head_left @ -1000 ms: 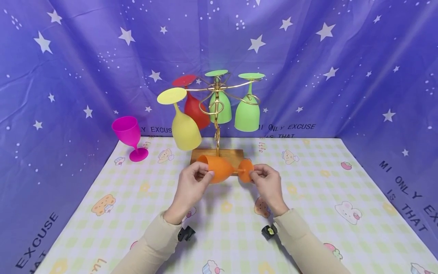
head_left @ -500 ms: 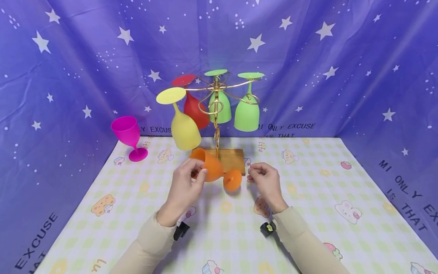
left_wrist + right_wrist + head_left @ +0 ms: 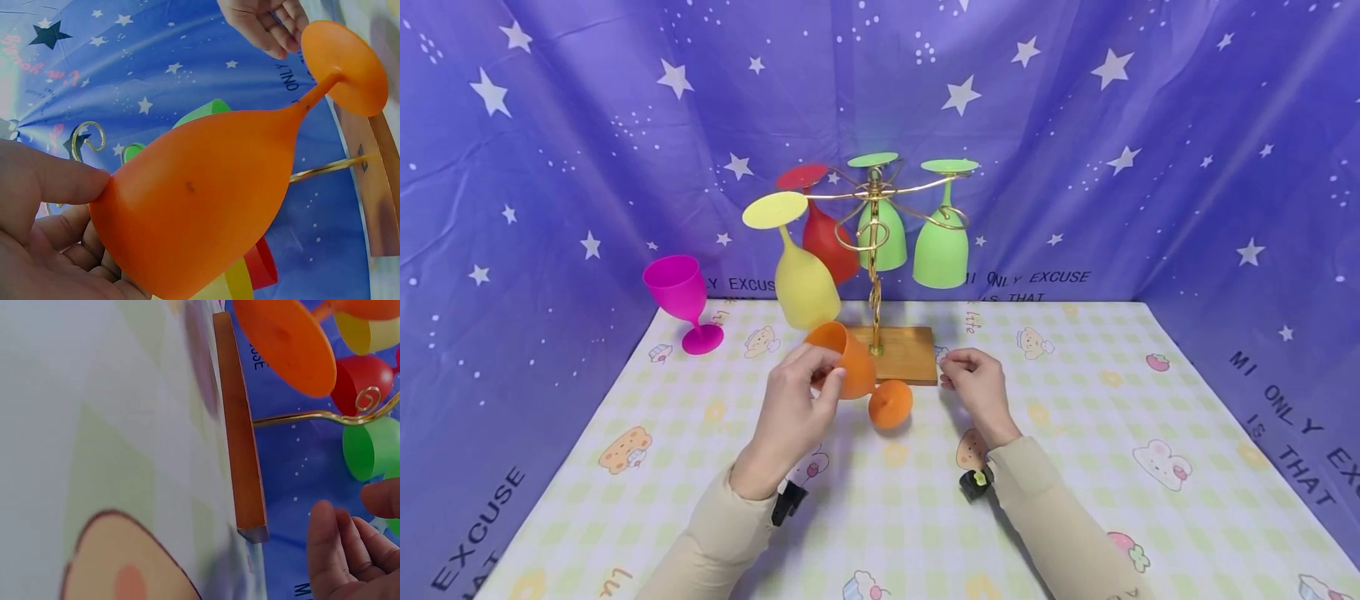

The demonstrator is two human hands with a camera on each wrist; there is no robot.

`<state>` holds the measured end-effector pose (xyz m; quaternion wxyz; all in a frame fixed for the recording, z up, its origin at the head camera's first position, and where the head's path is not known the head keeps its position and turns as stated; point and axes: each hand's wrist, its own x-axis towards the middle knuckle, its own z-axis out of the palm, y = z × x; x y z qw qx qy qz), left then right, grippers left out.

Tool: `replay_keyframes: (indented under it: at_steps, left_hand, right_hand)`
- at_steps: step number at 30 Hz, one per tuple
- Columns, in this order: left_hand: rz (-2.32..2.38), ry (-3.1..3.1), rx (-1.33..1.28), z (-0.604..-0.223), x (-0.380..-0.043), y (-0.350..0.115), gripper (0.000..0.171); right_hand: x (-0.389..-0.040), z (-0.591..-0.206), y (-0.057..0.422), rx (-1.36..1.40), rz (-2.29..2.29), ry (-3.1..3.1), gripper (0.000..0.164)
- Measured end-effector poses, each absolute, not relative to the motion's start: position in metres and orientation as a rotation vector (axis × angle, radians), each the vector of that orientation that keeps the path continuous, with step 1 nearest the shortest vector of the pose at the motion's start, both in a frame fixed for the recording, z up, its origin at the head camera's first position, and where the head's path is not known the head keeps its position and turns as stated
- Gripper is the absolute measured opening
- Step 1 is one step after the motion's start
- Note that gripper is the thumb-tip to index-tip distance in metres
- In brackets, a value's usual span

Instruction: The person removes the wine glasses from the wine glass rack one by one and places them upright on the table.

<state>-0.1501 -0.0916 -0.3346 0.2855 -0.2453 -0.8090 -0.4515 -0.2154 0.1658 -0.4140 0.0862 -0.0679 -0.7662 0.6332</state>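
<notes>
My left hand [image 3: 792, 410] pinches an orange plastic wine glass [image 3: 857, 368] at the rim of its bowl, thumb outside and fingers toward the inside. The glass tilts, with its mouth up to the left and its round foot [image 3: 891, 405] down to the right, close over the table. In the left wrist view the thumb [image 3: 75, 181] lies on the orange bowl [image 3: 206, 194]. My right hand [image 3: 977, 385] is apart from the glass, beside the right end of the wooden base [image 3: 912, 354]. Its fingers [image 3: 325, 544] are loosely bent, with nothing between them.
A gold wire stand [image 3: 875, 275] rises from the base. Hanging upside down on it are a yellow glass [image 3: 805, 287], a red glass [image 3: 829, 242] and two green glasses [image 3: 942, 250]. A magenta glass [image 3: 677, 287] stands upright at the back left of the checked table [image 3: 1075, 400].
My right hand has let go of the orange glass's foot. The left hand has drawn the glass left, and its foot has swung down and toward me.
</notes>
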Motion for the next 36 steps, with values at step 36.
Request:
replay_keyframes:
  at_steps: [36]
  left_hand:
    - [-0.875, -2.188, -0.602, -0.329, -0.148, -0.100, 0.007]
  right_hand:
    - [-0.247, -0.429, 0.164, -0.340, 1.948, -2.476, 0.025]
